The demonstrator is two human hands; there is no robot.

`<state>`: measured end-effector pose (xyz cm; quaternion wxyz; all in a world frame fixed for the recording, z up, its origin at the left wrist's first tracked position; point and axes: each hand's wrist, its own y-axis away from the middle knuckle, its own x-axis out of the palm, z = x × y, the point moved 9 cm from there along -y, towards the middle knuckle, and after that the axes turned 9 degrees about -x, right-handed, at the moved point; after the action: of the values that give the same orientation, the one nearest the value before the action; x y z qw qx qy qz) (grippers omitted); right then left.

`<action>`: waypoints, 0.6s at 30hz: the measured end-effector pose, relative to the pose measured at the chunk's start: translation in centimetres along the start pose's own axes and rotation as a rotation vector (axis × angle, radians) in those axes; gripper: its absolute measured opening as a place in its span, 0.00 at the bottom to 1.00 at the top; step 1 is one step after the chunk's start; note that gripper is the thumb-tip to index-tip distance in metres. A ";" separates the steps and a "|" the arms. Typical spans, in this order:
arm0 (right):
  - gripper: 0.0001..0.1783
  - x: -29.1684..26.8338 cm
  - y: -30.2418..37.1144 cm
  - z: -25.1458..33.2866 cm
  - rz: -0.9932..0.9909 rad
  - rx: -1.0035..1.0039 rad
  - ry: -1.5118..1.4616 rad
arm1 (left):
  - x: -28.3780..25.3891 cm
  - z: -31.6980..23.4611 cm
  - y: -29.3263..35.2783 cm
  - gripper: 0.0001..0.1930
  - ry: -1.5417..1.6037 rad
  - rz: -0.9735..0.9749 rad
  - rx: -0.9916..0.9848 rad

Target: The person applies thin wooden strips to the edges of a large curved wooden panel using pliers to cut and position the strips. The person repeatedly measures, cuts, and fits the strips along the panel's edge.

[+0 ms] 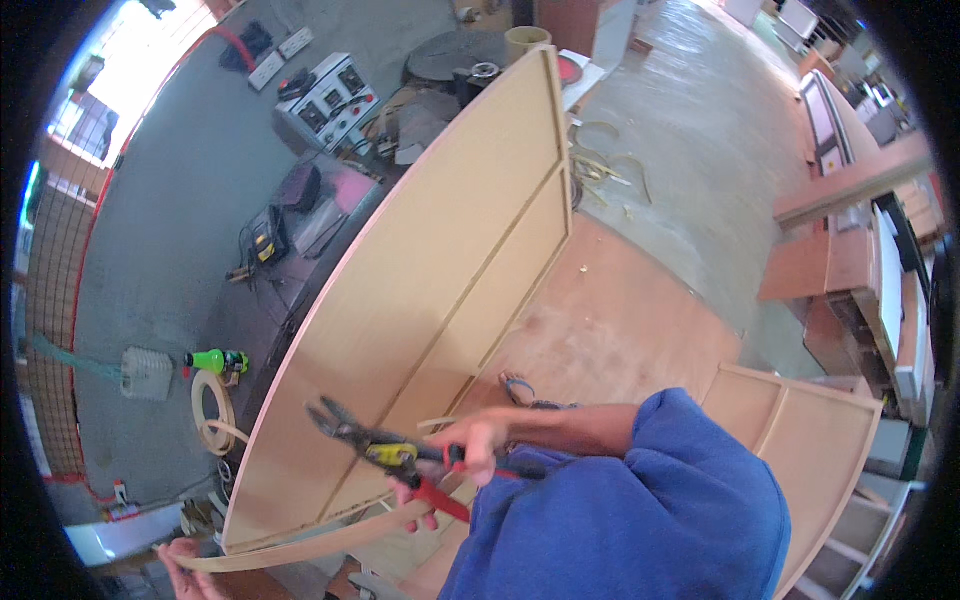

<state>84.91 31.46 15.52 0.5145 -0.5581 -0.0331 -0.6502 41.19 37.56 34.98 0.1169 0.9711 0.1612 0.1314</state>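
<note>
My right hand (472,442) is closed round a pair of tin snips (392,452) with red and black handles and a yellow middle. The snips' dark jaws point up and left, slightly parted, in front of a large pale wooden panel (400,300). Below the snips, a long thin wood-coloured edging strip (310,548) runs under the panel's lower end. Its far left end is pinched in my left hand (188,575). Fingers under the snips touch the strip's other end; whether they grip it is hard to tell. The panel stands tilted, with thin battens across it.
A roll of edging strip (213,412) lies left of the panel, near a green bottle (217,362). Behind the panel stands a control box (328,102) with switches. Strip scraps (605,170) litter the floor. A second framed panel (800,430) is at the right.
</note>
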 end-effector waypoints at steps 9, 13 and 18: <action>0.52 2.5 14.9 5.5 -0.501 0.242 0.660 | -29.0 -13.9 -17.2 0.16 0.146 -0.094 0.412; 0.53 6.4 20.1 7.3 -0.791 0.297 0.763 | -28.6 -2.5 -24.1 0.17 0.790 0.261 -0.085; 0.59 14.6 21.6 16.6 -1.091 0.018 1.181 | -14.8 20.4 -20.4 0.06 0.276 0.307 -0.318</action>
<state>113.83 22.35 21.31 0.0613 -0.0233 -0.0287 -0.9974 27.88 47.50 7.11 0.2239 0.9265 0.0035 0.3025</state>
